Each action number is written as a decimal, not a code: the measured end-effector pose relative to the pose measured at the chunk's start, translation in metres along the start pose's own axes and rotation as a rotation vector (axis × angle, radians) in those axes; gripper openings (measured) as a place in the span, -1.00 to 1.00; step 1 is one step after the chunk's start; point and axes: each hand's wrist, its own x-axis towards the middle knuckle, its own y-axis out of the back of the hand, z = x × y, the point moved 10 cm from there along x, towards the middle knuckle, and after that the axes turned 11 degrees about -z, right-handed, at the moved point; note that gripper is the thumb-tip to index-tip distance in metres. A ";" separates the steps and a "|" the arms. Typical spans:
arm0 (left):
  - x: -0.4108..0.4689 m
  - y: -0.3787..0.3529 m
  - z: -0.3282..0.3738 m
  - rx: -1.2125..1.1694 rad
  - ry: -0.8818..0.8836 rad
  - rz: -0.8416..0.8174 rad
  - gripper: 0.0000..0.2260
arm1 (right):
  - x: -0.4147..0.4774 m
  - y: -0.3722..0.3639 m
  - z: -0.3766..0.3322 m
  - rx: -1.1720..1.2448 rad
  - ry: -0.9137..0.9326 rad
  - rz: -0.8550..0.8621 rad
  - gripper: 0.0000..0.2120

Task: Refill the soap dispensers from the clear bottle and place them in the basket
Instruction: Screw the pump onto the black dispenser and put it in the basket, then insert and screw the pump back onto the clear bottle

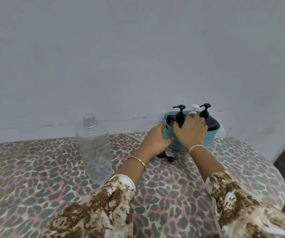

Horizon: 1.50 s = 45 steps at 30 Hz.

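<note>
Up close, a person's two hands work at a teal plastic basket [213, 135] that stands on a table [35, 169] with a leopard-print cloth, pushed against a pale wall [138, 48]. The left hand [156, 140] grips the basket's left rim, with the fingers curled round its side. The right hand [191, 130] reaches over the top, thumb and fingers curled on the shoulder of the left black dispenser [180, 115].

Counted, three pump tops rise from the basket. Two are black, the other being the right black dispenser [205, 110]. Between them, a white dispenser [195, 108] is mostly hidden behind the hand. One clear bottle [93, 146] stands uncapped and upright, well to the left of the basket, and looks nearly empty. One small black pump part [166, 156] lies on the cloth just below the left hand.

Handling, as a judgement: the dispensers look like hard, smooth plastic. If full they would be fairly heavy and possibly slick with soap, so the body is a safer hold than the thin pump neck. The perforated basket probably flexes, so it is best held by both sides of the rim. The clear bottle looks thin, light and easy to tip.
</note>
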 end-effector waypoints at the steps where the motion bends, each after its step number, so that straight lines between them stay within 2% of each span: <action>1: -0.006 0.001 0.001 0.068 -0.004 0.012 -0.51 | -0.008 0.004 0.002 0.059 -0.004 0.048 -0.59; 3: -0.018 0.001 -0.009 0.172 0.036 0.027 -0.48 | -0.030 0.012 0.003 0.187 0.034 0.168 -0.61; 5: -0.030 -0.002 -0.028 0.241 0.119 0.042 -0.42 | -0.051 0.008 -0.001 0.247 0.094 0.183 -0.64; 7: -0.044 -0.005 -0.048 0.304 0.203 0.056 -0.39 | -0.063 -0.015 -0.004 0.247 0.121 0.034 -0.62; 9: -0.060 -0.009 -0.065 0.361 0.285 0.060 -0.39 | -0.075 -0.038 -0.005 0.192 0.131 -0.108 -0.50; 12: -0.081 -0.017 -0.086 0.397 0.356 0.038 -0.37 | -0.089 -0.045 -0.002 0.175 0.118 -0.115 -0.31; 14: -0.090 -0.021 -0.092 0.419 0.348 0.035 -0.39 | -0.096 -0.051 -0.003 0.174 0.129 -0.120 -0.30; 16: -0.095 -0.022 -0.095 0.445 0.336 0.039 -0.41 | -0.102 -0.068 -0.002 0.127 0.126 -0.221 -0.29; 19: -0.099 -0.022 -0.096 0.492 0.313 0.018 -0.41 | -0.106 -0.086 0.006 0.050 0.069 -0.322 -0.37; 22: -0.101 -0.021 -0.093 0.542 0.289 0.015 -0.43 | -0.106 -0.076 0.005 0.083 0.068 -0.246 -0.56; 27: -0.100 -0.021 -0.092 0.597 0.292 0.010 -0.45 | -0.109 -0.064 0.005 0.182 0.043 -0.198 -0.69; 30: -0.100 -0.021 -0.091 0.596 0.298 -0.014 -0.46 | -0.110 -0.055 0.005 0.345 0.033 -0.158 -0.79; 34: -0.101 -0.009 -0.080 0.471 0.255 0.026 -0.56 | -0.111 -0.033 0.000 0.685 0.029 -0.123 -0.79; 37: -0.105 0.003 -0.063 0.378 0.155 0.098 -0.48 | -0.113 -0.002 -0.012 0.965 0.065 -0.060 -0.77; 41: -0.120 0.020 -0.038 0.270 0.034 0.226 -0.45 | -0.114 0.033 -0.038 1.154 0.205 -0.044 -0.76; 45: -0.145 0.038 -0.019 0.204 -0.053 0.329 -0.48 | -0.113 0.059 -0.056 1.266 0.230 -0.051 -0.81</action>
